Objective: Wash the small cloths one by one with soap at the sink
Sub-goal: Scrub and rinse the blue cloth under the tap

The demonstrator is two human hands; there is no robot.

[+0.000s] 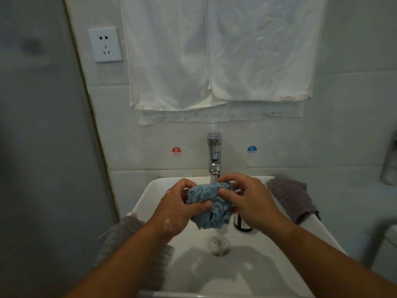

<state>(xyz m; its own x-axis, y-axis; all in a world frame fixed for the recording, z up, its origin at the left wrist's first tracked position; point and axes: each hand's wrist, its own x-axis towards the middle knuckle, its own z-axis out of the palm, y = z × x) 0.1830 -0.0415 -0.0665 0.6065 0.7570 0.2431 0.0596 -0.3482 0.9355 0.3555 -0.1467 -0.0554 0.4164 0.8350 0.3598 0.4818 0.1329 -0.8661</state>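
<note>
A bunched-up blue cloth (211, 206) hangs over the white sink (150, 194), just under the chrome tap (214, 157), from which water runs. My left hand (180, 208) grips its left side, thumb curled over the front. My right hand (249, 201) pinches its upper right part with curled fingers. Soap suds fleck both hands. A grey cloth (293, 197) lies draped over the sink's right rim. Another grey cloth (126, 239) hangs over the left rim, partly hidden by my left forearm.
A dark bottle-like container (241, 225) stands in the basin behind my right hand. The drain (218, 245) sits mid-basin. White towels (214, 52) hang on the wall above the tap. A wall socket (105, 45) is at upper left. A metal fixture (390, 160) sits at the far right.
</note>
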